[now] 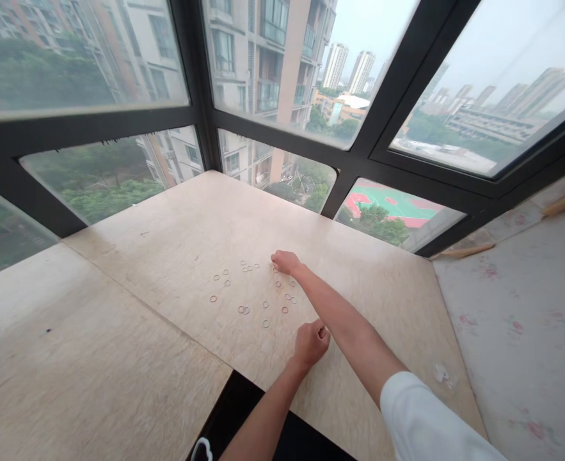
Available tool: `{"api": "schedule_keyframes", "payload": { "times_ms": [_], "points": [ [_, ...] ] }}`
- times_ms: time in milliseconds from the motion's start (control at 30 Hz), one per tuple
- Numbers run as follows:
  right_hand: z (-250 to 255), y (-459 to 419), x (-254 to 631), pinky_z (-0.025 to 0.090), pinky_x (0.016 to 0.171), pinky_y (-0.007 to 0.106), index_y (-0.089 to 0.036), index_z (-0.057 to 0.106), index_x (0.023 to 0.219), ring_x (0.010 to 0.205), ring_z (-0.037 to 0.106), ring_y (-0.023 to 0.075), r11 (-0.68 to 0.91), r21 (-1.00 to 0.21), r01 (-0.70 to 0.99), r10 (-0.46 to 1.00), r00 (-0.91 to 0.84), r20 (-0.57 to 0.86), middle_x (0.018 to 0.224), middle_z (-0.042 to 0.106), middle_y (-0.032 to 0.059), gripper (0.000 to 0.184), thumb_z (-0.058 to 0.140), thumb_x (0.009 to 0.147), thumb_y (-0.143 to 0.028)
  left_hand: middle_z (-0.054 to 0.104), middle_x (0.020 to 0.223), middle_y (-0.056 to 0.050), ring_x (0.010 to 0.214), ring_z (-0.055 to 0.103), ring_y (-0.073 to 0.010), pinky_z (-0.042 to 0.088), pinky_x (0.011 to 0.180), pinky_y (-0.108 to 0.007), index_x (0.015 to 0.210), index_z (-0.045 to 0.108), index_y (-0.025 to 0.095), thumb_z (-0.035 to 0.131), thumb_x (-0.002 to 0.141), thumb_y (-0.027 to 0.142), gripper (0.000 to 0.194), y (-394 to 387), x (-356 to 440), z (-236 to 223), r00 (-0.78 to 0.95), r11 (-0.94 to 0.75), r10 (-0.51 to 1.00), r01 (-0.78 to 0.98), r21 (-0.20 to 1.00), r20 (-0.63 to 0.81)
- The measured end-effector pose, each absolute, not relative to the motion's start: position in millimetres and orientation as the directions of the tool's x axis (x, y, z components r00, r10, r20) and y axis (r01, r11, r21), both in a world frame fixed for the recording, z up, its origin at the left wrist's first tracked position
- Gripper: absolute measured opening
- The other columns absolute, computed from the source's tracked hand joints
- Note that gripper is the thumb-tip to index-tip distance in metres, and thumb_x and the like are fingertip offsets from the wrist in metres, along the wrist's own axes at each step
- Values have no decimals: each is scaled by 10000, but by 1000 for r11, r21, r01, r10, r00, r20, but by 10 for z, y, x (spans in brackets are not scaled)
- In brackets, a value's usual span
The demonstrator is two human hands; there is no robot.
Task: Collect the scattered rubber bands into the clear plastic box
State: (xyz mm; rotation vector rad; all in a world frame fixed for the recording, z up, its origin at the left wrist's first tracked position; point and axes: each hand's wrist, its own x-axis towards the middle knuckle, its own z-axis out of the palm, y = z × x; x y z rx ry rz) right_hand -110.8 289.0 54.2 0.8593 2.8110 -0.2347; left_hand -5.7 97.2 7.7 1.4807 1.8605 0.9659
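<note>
Several thin rings lie loosely scattered on the pale marbled surface [157, 282]. Most look grey or silvery, such as the grey ring [265, 305], while a few are reddish, like the red ring [214, 299]. Some overlap in pairs. My right hand [286, 261] reaches to the far side of the scatter, its fingers pinched together low over the surface, close to a ring [276, 270]. Whatever those fingertips hold is hidden. Nearer to me, my left hand [311, 344] is curled into a fist beside my right forearm; its contents cannot be made out.
Dark window frames [282, 137] with glass edge the surface at the back. A small crumpled clear plastic piece [443, 374] lies at the right, near the floral wall [517, 326]. A seam [143, 301] crosses the surface on the left. Below my left wrist is a black area [244, 390].
</note>
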Motion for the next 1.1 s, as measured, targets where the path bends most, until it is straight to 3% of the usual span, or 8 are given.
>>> {"api": "schedule_keyframes", "payload": {
  "times_ms": [300, 667, 867, 1100],
  "points": [
    [574, 2784, -1045, 514, 840, 414, -167, 565, 1172, 1002, 597, 203, 908, -5, 418, 408, -888, -214, 1185, 583, 77, 306, 557, 921, -342, 315, 491, 45, 493, 264, -94, 159, 521, -280, 531, 341, 181, 479, 684, 133, 211, 981, -56, 83, -248, 143, 969, 562, 814, 0],
    [531, 2626, -1139, 508, 852, 419, -149, 585, 1136, 991, 606, 201, 944, 5, 330, 320, -910, -265, 1145, 605, 78, 293, 574, 912, -336, 619, 625, -66, 569, 498, -136, 227, 547, -288, 560, 550, 145, 518, 779, 151, 222, 1001, -49, 95, -209, 217, 973, 664, 716, -102],
    [551, 2474, -1070, 511, 842, 412, -153, 590, 1123, 977, 608, 196, 912, -123, 392, 364, -909, -201, 1133, 609, 73, 287, 579, 908, -342, 675, 726, -106, 667, 581, -181, 281, 578, -285, 616, 627, 141, 516, 803, 168, 219, 1008, -51, 120, -208, 233, 971, 695, 680, -119],
    [582, 2296, -645, 494, 721, 297, -151, 623, 875, 777, 609, 133, 769, -443, 460, 528, -849, 34, 865, 652, 17, 162, 575, 889, -305, 644, 672, -63, 633, 570, -167, 284, 575, -271, 680, 624, 159, 514, 769, 127, 145, 1010, -39, 119, -267, 250, 961, 705, 663, -78]
  ]
}}
